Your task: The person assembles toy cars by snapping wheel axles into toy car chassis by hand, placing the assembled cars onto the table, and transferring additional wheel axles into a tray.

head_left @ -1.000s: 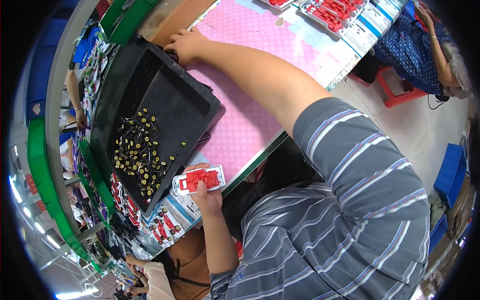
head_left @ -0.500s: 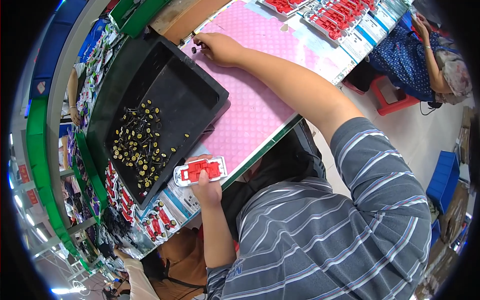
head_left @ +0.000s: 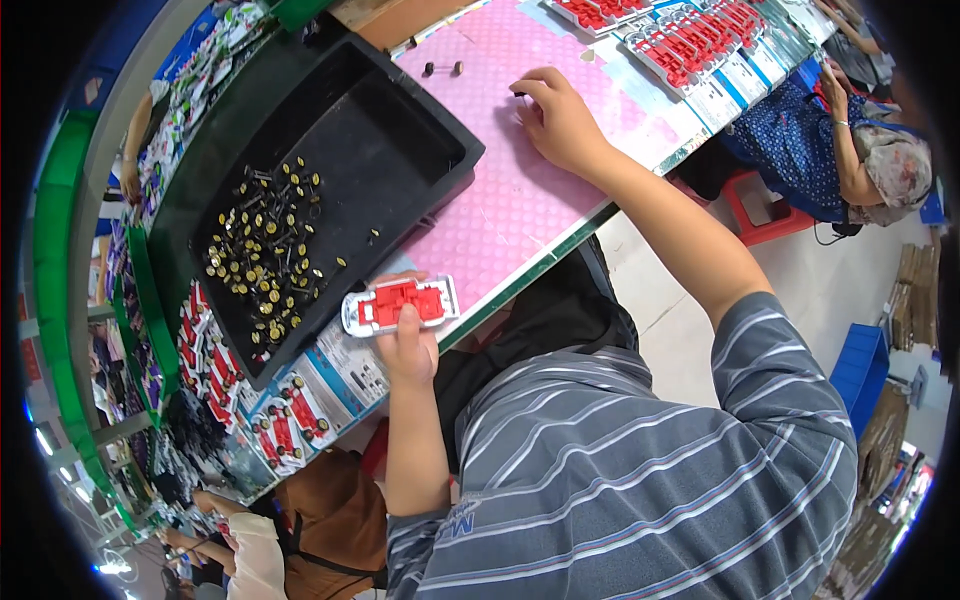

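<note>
Pink matting (head_left: 500, 190) forms the ground on which the latest change is visible. One dark axle with a wheel at each end (head_left: 443, 69) now lies loose on the mat, near the upper right side of the black tray (head_left: 370, 135). Half a second earlier, a dark wheeled piece shows right at the fingertips of the right hand (head_left: 562, 122); at present the hand is well apart from the loose axle, farther right over the mat. Its index finger and thumb curl toward each other, partly open, with a small dark piece (head_left: 519, 94) at the tips; what this piece is, and whether it is firmly pinched, cannot be told.

The left hand (head_left: 408, 350), by contrast, keeps its hold: fingers beneath, thumb across the top, closed on a white-and-red toy car body (head_left: 390, 300). The body is held over the near edge of the bench, just beside the tray's lower right corner, and no wheels show on it. By comparison, the toy cars below the tray (head_left: 302, 410) bear dark wheels. The loose axle and the held body are thus judged to be separate parts, not yet joined.
</note>
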Tool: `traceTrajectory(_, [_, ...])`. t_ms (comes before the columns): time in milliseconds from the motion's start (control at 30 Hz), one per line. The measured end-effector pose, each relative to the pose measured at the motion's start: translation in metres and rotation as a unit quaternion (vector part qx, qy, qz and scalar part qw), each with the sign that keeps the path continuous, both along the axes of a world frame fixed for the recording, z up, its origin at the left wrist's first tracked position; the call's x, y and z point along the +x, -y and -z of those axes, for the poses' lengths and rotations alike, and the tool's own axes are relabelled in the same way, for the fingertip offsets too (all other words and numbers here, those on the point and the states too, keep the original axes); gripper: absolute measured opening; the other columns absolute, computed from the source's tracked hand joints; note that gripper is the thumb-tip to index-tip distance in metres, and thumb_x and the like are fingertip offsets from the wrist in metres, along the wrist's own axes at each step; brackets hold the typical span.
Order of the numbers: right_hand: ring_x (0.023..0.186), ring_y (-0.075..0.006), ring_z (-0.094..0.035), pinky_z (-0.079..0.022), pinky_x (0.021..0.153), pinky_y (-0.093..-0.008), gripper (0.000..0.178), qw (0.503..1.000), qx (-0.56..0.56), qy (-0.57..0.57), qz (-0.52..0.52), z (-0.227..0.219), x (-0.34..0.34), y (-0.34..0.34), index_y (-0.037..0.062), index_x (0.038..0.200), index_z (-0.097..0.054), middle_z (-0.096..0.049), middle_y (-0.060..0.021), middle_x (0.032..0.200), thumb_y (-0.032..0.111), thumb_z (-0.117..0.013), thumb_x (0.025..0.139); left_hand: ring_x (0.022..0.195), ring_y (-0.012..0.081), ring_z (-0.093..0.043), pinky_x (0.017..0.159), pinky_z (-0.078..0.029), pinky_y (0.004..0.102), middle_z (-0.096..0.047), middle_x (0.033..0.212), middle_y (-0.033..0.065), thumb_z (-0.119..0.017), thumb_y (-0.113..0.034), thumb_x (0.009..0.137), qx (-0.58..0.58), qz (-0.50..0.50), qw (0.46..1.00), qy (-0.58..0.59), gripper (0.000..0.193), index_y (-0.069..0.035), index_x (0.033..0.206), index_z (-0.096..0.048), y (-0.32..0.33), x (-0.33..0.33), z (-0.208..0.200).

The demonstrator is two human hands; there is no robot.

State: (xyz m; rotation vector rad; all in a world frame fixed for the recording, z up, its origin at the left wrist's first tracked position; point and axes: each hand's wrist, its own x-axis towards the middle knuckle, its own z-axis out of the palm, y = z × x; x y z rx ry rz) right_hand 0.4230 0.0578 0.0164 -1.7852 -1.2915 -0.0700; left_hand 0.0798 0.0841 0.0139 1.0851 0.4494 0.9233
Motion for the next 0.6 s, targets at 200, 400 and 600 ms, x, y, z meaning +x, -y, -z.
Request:
traceTrajectory(200, [0.105,-0.0375,-0.059,-0.051,0.09,-0.0406,0.046,0.969,-0.156,0.188,-0.024,-0.018,-0.023,0.033,-0.0033,0.124,-0.057,-0.059,-0.019,0.116,0.014,-0.072,0.083,0.12,0.0256,-0.054,0.102,-0.046,0.0413,-0.053,0.13,0.015,-0.068,-0.038,0.092,-0.008,0.012,1.0,-0.012,0.062,-0.005,0.137,-0.04,-0.001,-0.006,0.002])
traceTrajectory(400, [0.099,-0.0285,-0.064,-0.051,0.088,-0.0363,0.078,0.964,-0.094,-0.152,-0.195,-0.069,-0.12,0.054,-0.0003,0.13,-0.056,-0.065,-0.0156,0.113,0.029,-0.089,0.066,0.117,0.022,-0.055,0.103,-0.046,0.0407,-0.052,0.129,0.0106,-0.069,-0.032,0.093,-0.046,0.029,0.998,0.016,0.059,-0.002,0.135,-0.041,0.003,-0.022,0.008])
traceTrajectory(600, [0.094,-0.0255,-0.064,-0.051,0.085,-0.0349,0.074,0.949,-0.076,-0.167,-0.257,-0.052,-0.186,0.046,-0.0003,0.12,-0.061,-0.066,-0.0141,0.11,0.037,-0.09,0.063,0.105,0.0173,-0.058,0.095,-0.047,0.0324,-0.058,0.115,0.0079,-0.067,-0.046,0.092,0.058,0.006,0.996,-0.062,0.06,0.001,0.126,-0.05,0.009,-0.021,0.002])
